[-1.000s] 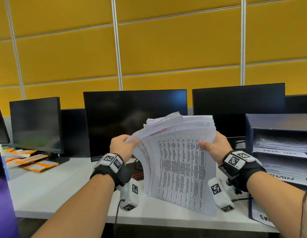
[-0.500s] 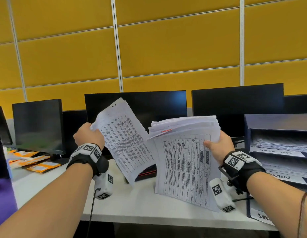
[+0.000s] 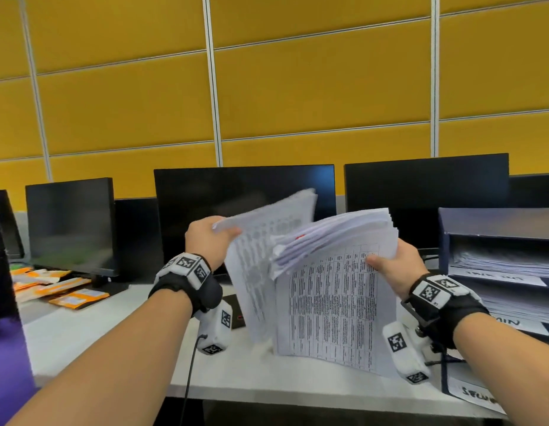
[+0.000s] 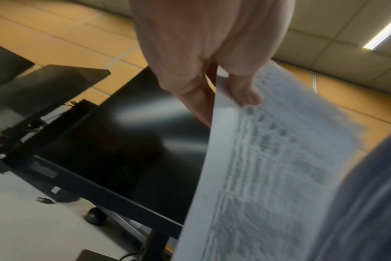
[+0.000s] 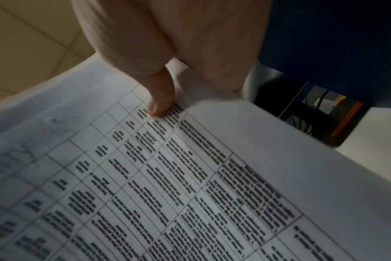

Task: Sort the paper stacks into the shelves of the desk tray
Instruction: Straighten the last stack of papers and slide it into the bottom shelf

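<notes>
Head view: both hands are raised mid-frame over the white surface [image 3: 82, 333], each with paper
Left hand [image 3: 210, 241]: thumb and fingers pinch the top corner of a thin sheaf [image 3: 261, 259] of printed sheets, blurred, hanging down left of centre
Left wrist view: the thumb [image 4: 243, 88] lies on the printed face, fingers behind the edge
Right hand [image 3: 396, 269]: curled round the right edge of the thick paper stack [image 3: 334, 302], thumb on the front table-printed page
Paper stack: held upright at centre, top pages fanned leftward, overlapping the thin sheaf
Desk tray [image 3: 494, 222]: dark blue, right edge of the frame, its shelves holding papers, white handwritten labels on the fronts
Behind: dark monitors [image 3: 242, 195] along the yellow wall
Left of frame: orange packets [image 3: 67, 290] on the surface
</notes>
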`<action>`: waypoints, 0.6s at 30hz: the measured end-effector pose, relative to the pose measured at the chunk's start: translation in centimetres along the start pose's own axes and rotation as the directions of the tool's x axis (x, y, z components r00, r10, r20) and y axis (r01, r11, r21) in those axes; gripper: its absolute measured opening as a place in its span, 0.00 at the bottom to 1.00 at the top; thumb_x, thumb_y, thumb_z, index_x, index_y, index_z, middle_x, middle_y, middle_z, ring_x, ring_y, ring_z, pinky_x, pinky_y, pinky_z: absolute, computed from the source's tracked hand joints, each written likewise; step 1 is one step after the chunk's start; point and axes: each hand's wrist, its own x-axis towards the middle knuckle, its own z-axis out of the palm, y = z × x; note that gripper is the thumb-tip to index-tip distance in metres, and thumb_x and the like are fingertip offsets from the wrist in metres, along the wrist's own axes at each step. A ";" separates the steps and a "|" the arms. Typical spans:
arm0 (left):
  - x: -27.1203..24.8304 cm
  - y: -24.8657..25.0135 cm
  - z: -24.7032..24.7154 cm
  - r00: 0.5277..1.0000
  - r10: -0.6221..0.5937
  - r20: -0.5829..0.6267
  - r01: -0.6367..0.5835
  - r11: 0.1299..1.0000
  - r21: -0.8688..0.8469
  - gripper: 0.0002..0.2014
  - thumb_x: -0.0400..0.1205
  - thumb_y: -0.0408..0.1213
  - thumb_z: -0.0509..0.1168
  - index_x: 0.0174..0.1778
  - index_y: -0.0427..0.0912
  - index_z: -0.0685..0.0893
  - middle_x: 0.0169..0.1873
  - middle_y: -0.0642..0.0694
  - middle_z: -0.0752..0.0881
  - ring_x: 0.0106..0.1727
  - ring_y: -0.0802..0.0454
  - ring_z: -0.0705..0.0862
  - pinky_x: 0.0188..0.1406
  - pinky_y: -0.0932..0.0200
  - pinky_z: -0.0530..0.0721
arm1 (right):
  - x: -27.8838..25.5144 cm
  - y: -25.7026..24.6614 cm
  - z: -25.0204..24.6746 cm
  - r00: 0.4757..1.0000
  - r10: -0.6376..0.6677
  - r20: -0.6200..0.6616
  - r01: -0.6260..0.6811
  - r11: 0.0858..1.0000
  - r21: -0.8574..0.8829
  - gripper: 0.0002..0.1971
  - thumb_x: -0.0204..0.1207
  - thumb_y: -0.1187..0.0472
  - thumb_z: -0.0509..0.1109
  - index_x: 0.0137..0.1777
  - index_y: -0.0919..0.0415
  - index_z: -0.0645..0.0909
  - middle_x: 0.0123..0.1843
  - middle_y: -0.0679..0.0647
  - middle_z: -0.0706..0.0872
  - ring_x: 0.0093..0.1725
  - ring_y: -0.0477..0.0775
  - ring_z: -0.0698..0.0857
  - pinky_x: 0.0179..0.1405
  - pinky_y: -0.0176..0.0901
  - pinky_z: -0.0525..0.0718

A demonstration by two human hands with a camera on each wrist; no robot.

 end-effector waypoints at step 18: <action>-2.4 -1.7 6.3 0.795 -0.205 0.570 0.282 0.958 -0.049 0.24 0.68 0.41 0.68 0.62 0.45 0.80 0.53 0.42 0.88 0.57 0.43 0.85 0.62 0.44 0.83 | 1.9 1.0 1.7 0.981 0.014 -0.192 -0.017 1.000 -0.017 0.16 0.74 0.70 0.72 0.62 0.68 0.81 0.58 0.63 0.86 0.58 0.61 0.84 0.55 0.45 0.80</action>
